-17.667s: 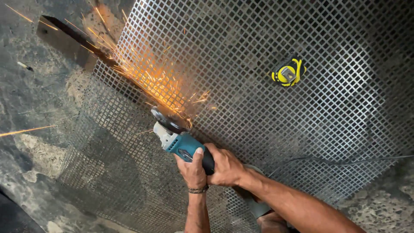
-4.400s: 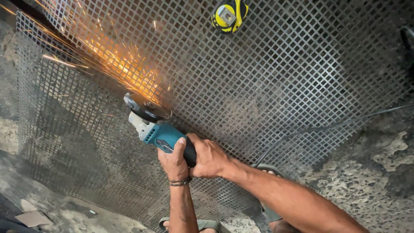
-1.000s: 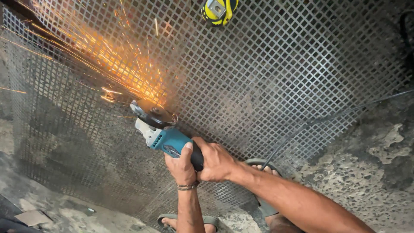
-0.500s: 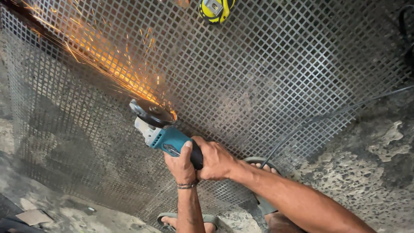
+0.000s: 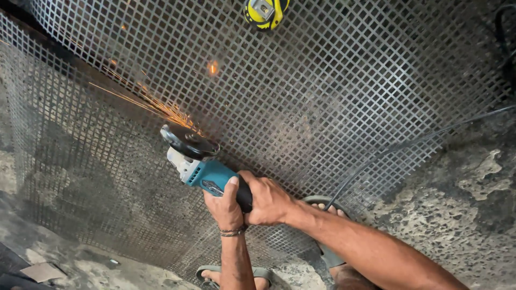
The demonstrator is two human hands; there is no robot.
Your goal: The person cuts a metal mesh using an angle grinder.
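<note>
Head view, looking down at a floor laid with metal mesh.

Item: angle grinder (image 5: 207, 174), teal body, pale gear head, dark guard and disc at the far end. Position: just beyond both hands, up and to the left of them. Long axis: runs from lower right, at the grip, to upper left, at the disc. The disc meets the mesh sheet (image 5: 344, 96) at the seam where it overlaps a second, darker mesh sheet (image 5: 80, 161); a thin trail of sparks (image 5: 145, 102) leaves the disc toward the upper left, along that seam.

Left hand (image 5: 226, 207): clenched on the grinder body from below, thumb up along the teal casing, a thin band on the wrist. The nearer of the two to the disc.

Right hand (image 5: 269, 198): clenched over the dark rear grip, touching the left hand, forearm entering from the lower right.

Cable (image 5: 408, 145): dark, runs from behind the right wrist away to the upper right across the mesh and the floor (image 5: 462, 215).

Tape measure (image 5: 264, 12): yellow and black, lies on the upper mesh sheet at the top edge, well apart from the grinder and off the line of the cut.

Feet: a sandalled foot (image 5: 322, 212) just beside the right wrist, standing on the mesh; another sandalled foot (image 5: 215, 275) at the bottom edge, below the left forearm.

Scrap of card (image 5: 40, 271): on the floor, lower left corner.
</note>
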